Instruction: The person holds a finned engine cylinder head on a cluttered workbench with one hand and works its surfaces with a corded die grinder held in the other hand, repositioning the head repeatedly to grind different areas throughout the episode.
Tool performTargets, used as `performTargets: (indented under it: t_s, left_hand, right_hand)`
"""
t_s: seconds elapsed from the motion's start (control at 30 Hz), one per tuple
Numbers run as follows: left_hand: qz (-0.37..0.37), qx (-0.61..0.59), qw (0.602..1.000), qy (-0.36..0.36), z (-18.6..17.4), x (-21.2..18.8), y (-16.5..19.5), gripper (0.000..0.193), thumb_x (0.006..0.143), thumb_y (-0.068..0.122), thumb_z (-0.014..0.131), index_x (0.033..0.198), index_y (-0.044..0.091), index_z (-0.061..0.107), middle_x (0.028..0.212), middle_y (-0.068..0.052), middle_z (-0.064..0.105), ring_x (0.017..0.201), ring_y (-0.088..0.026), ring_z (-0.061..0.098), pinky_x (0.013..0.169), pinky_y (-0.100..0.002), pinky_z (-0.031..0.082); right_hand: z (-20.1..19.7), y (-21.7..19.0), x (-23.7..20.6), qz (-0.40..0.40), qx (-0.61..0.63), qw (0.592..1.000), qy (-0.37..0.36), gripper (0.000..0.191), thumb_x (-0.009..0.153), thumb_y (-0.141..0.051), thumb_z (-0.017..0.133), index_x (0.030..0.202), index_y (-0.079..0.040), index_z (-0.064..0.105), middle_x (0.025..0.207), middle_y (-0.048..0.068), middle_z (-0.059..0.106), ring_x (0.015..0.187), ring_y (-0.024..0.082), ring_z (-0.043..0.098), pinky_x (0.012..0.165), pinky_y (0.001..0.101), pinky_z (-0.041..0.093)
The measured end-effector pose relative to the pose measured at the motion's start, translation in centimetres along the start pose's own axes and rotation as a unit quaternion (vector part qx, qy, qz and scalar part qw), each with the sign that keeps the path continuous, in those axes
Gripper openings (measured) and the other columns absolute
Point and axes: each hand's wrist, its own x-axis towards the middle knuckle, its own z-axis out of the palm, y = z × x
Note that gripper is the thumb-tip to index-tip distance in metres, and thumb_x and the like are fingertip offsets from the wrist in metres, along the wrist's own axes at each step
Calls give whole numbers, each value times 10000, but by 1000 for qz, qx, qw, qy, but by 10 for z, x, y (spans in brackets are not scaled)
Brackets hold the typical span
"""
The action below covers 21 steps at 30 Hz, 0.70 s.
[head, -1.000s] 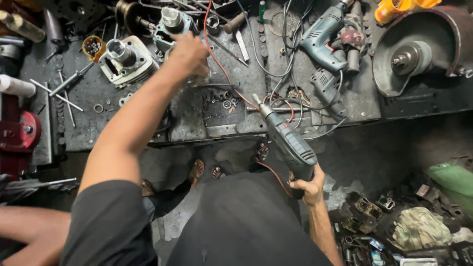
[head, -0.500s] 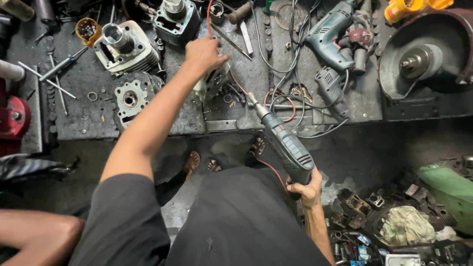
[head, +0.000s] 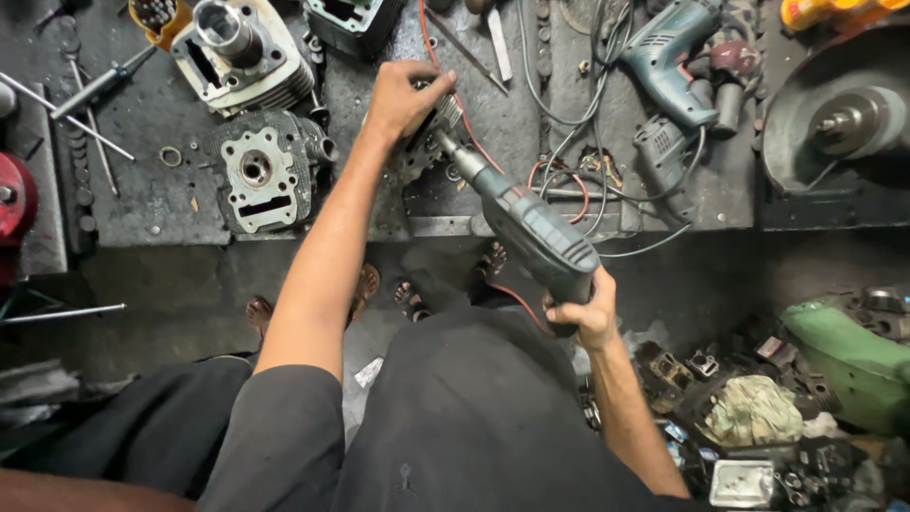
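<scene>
Here the left hand [head: 403, 95] clamps a small finned part [head: 428, 133] on the bench [head: 142, 209]; the right hand [head: 583, 318] grips the drill [head: 531, 232], bit tip at that part. Risk: bit slips toward fingers. Cylinder head [head: 258, 171] lies left of the hands; cables [head: 569, 180] right could snag.

On the bench I saw a cylinder head [head: 258, 171] lying flat, a finned cylinder [head: 232, 43] behind it, a second teal drill [head: 668, 57] among tangled cables, and a round grinder disc [head: 844, 118] far right. A green casing [head: 848, 356] lay on the floor.
</scene>
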Motion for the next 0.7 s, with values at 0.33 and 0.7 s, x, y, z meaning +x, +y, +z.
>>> performTargets:
  t_s: [0.33,0.7]
  left_hand:
    - [-40,42,998,39,-2,-4,21,354,908,389,697,886,57,815,817,-167,764,764,-324,767,719,-385,591]
    - [-31,20,999,36,-8,-3,29,358,888,383,717,861,39,808,760,-151,762,716,-330,758,704,-389,584]
  right_hand:
    - [32,-94,30,89,-298,949,-42,1061,468,22,714,1507,-34,511,1105,96,692,915,151,625,811,295,532]
    - [79,-169,65,151,-517,835,-110,1094,485,-11,765,1521,-191,464,1040,147,760,917,228,732,875,344,544]
